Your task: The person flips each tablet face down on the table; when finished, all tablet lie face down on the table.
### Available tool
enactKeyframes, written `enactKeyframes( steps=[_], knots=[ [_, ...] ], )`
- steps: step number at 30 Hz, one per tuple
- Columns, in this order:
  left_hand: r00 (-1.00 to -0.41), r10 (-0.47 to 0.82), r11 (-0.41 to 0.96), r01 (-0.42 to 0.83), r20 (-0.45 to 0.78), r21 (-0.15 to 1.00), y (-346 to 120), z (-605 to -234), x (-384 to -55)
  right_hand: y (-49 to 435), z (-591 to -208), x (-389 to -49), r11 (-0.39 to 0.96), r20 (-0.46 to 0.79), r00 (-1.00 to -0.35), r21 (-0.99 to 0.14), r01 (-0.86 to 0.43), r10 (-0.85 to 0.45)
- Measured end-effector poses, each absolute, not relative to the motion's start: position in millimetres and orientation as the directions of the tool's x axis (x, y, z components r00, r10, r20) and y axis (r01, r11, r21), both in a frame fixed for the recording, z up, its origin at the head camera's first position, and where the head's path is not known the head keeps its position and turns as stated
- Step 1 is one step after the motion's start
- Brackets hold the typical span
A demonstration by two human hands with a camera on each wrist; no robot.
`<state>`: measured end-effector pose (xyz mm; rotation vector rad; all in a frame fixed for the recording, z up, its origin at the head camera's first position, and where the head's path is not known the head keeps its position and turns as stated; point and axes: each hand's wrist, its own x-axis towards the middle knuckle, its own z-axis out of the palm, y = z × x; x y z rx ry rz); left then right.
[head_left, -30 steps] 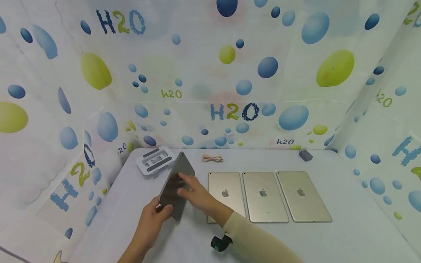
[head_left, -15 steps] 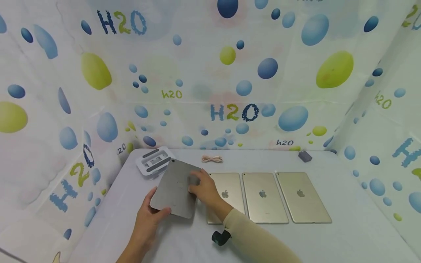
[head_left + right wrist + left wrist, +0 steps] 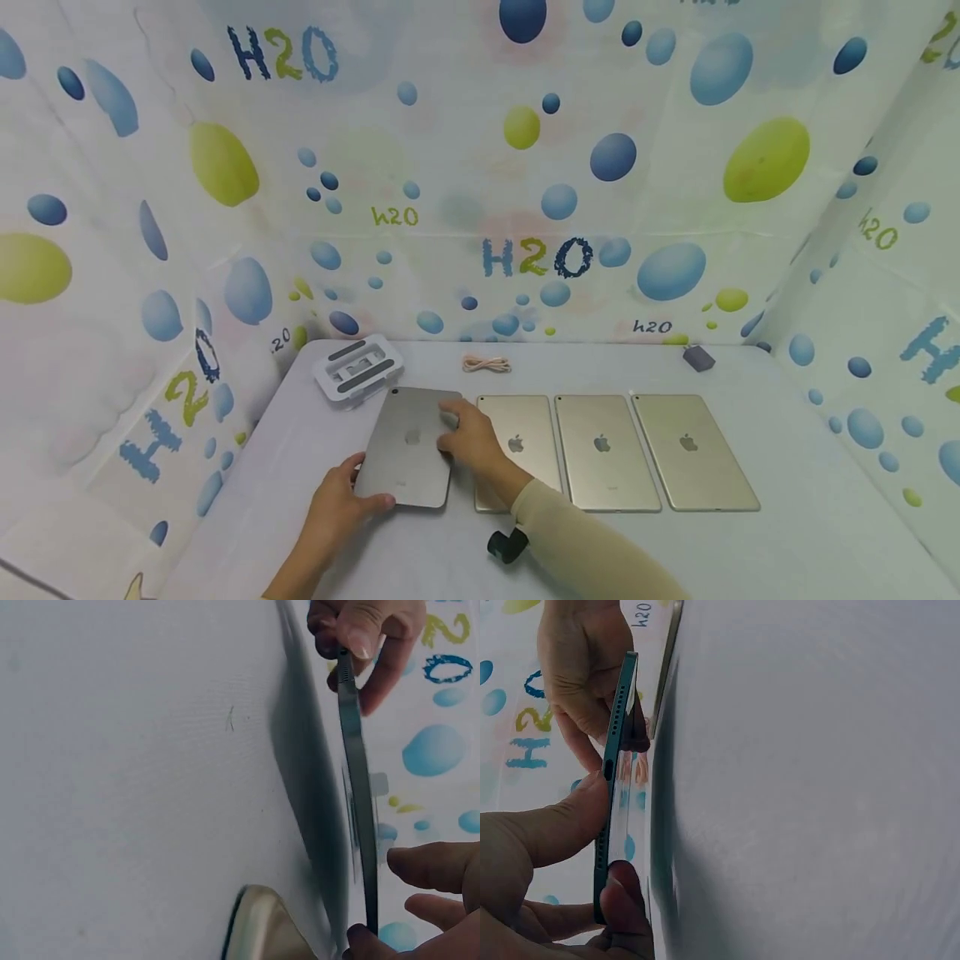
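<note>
A grey tablet (image 3: 401,458), back side up with an apple logo, is held close over the white table at centre left. My left hand (image 3: 337,504) grips its lower left corner, thumb on the back and fingers beneath. At its right edge my right hand (image 3: 476,442) holds it, with fingers on both sides of the edge. The left wrist view shows the tablet's thin edge (image 3: 615,757) with its port and speaker holes. In the right wrist view a gap with shadow separates the tablet (image 3: 360,787) from the cloth. Its screen is hidden from above.
To the right lie three gold tablets, the left one (image 3: 521,421) partly behind my right hand, then the middle (image 3: 607,467) and right one (image 3: 701,467). A white case (image 3: 358,371), a coiled cable (image 3: 486,364) and a dark charger (image 3: 699,358) sit at the back.
The grey tablet has turned from a steep, edge-on tilt to nearly flat, back up, and come down closer to the table. Both hands have stayed on it.
</note>
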<state>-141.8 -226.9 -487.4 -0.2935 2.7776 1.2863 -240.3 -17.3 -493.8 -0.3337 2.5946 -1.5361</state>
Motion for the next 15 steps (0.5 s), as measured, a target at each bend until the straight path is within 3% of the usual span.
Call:
enactKeyframes(
  steps=[15],
  knots=[
    [-0.993,-0.07,0.77,-0.113,-0.093,0.628,-217.1,-492.7,-145.5,-9.1,-490.4,-247.2,0.334,-0.088,-0.972,-0.943,0.009,-0.22]
  ],
)
